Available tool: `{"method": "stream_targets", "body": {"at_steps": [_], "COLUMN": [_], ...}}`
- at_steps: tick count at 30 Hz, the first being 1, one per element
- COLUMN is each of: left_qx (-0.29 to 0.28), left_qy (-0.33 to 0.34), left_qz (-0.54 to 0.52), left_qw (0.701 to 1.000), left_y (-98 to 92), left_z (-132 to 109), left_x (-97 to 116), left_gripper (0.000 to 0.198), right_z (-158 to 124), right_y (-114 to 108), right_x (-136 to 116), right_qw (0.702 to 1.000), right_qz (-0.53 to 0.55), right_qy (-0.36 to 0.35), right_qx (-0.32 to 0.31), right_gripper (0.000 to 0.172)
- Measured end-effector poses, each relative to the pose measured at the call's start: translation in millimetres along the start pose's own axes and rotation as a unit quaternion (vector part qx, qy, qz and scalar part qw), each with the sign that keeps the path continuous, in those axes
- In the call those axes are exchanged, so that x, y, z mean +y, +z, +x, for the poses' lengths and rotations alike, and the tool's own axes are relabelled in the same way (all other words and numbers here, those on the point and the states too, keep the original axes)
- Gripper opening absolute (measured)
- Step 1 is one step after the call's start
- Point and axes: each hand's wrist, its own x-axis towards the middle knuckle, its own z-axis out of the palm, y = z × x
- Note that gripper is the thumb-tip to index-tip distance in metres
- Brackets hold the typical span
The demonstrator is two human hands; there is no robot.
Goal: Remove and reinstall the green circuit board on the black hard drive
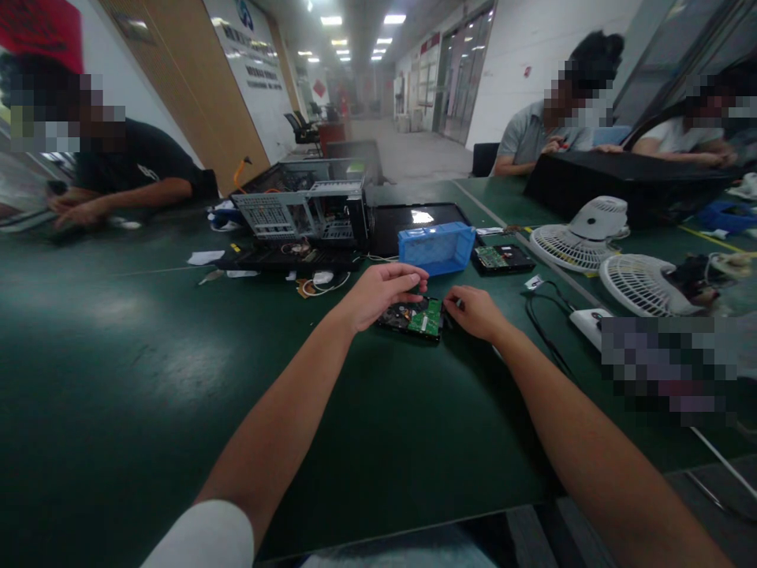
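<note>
A hard drive lies on the green table in front of me, its green circuit board facing up. My left hand is over the drive's left and far side, fingers stretched and slightly apart, with nothing visible in it. At the drive's right edge, my right hand has its thumb and fingertips pinched together. Whatever sits between those fingertips is too small and dark to make out. Just behind the drive stands a blue plastic bin, tipped on its side.
An opened computer case stands at the back left, with cables by it. Another hard drive lies right of the bin. White fan parts and a power strip are further right. Several people sit around the table.
</note>
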Motion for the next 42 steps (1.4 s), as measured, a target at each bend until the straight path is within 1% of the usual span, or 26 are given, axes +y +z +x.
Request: {"method": "stream_targets", "body": {"at_steps": [9,15,18,23,28,32,35,42], "left_qx": [-0.004,0.006,0.022,0.034,0.062,0.086,0.077,0.034], "left_qy": [-0.006,-0.05,-0.053,-0.064,-0.049,-0.057,-0.071,-0.128], "left_qz": [-0.01,-0.049,-0.053,-0.029,0.025,0.05,0.036,-0.015], "left_qw": [1.0,0.998,0.997,0.997,0.997,0.993,0.994,0.991], "left_y": [1.5,3.3,1.8,-1.5,-1.0,-1.5,-3.0,-4.0], "left_z": [-0.3,-2.9,-2.8,-1.1,1.2,1.9,1.0,-2.9], "left_x": [2.3,6.3,6.6,3.4,2.4,2.8,2.3,4.8], "left_gripper": [0.018,0.016,0.013,0.017,0.017,0.019,0.023,0.029], "right_z": [0.0,-0.3,-0.5,-0.4,-0.5,-0.8,-0.9,-0.8], "right_y": [-0.4,-0.6,-0.4,-0.3,1.0,0.7,-0.4,0.3], "right_x": [0.0,0.0,0.3,0.6,1.4,1.0,-0.1,0.1], "right_qw": [1.0,1.0,1.0,1.0,1.0,1.0,1.0,1.0], "right_qz": [0.003,0.004,0.007,0.008,0.007,0.006,0.008,0.009], "right_qy": [0.0,-0.004,-0.006,-0.009,-0.012,-0.007,-0.007,-0.004], "right_qx": [-0.002,0.003,0.003,0.002,0.004,0.003,0.002,0.004], "right_gripper": [0.014,0.013,0.013,0.013,0.013,0.014,0.014,0.013]}}
